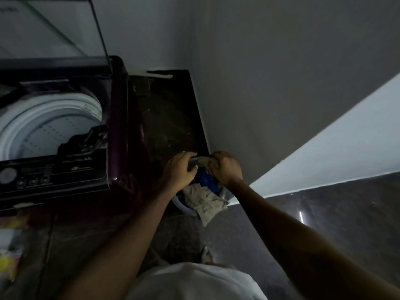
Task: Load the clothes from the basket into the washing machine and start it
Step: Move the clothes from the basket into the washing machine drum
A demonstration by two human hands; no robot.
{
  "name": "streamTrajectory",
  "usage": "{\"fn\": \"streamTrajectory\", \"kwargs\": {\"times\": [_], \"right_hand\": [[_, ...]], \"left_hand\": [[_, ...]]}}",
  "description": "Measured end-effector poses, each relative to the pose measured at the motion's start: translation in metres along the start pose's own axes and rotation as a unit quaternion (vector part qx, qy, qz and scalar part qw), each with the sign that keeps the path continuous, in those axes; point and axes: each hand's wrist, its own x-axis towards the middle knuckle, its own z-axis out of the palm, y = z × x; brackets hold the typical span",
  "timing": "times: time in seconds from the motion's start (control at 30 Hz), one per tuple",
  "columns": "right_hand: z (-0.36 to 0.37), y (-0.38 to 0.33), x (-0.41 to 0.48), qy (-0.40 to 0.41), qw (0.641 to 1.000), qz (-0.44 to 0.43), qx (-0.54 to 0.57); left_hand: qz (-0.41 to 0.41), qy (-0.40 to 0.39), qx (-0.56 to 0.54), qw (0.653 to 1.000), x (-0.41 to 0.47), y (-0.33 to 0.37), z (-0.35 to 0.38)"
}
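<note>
Head-worn view steeply down over basket [181,206]

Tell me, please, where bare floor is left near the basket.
Bare dark floor lies behind the round pale plastic basket, between the maroon top-loading washing machine and the grey wall, and to its right. The basket is crowded: beige cloth, blue cloth, left hand, right hand.

I count two hands, the left hand [179,169] and the right hand [227,167], and one basket [179,205] in which I make out two cloths: one beige cloth [205,200] and one blue cloth [207,180]. There is one washer [118,126] with one lid [49,29], one drum [43,118] and one dark cloth [82,141] inside. Its panel has one dial [7,175] and three buttons [33,181].
</note>
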Motion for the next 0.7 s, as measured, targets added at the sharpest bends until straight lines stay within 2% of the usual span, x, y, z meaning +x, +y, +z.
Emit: {"fn": "streamTrajectory", "kwargs": {"times": [0.3, 0.47, 0.7], "right_hand": [[0.061, 0.052, -0.030, -0.050, 0.995, 0.086, 0.002], [0.156, 0.112, -0.030, -0.090, 0.988, 0.121, -0.019], [0.305, 0.207, -0.022, -0.235, 0.949, 0.181, -0.108]], "left_hand": [[-0.038, -0.047, 0.008, 0.998, 0.004, -0.034, 0.057], [-0.032, -0.096, 0.052, 0.994, 0.023, -0.110, 0.142], [0.008, -0.123, 0.103, 0.987, 0.046, -0.234, 0.272]]}}
